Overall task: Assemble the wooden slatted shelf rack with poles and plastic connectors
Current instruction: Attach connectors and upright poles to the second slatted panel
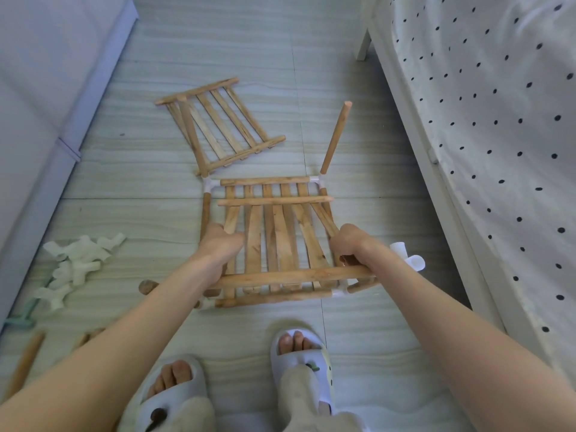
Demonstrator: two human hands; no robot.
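Wooden slatted panel point(274, 241) is gripped by left hand point(218, 247) and right hand point(349, 244), fingers curled round it.

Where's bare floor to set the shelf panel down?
Free: floor between the spare panel and the sofa, and beyond the pole toward the bed. Crowded: the connector pile at left, slippers near, both hands on the rack.

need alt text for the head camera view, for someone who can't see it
Seen from above, a person's left hand and right hand grip a half-built wooden slatted shelf on a tiled floor, poles joined by white plastic connectors. A second slatted panel lies beyond it, loose connectors lie to the left, and slippered feet show below.
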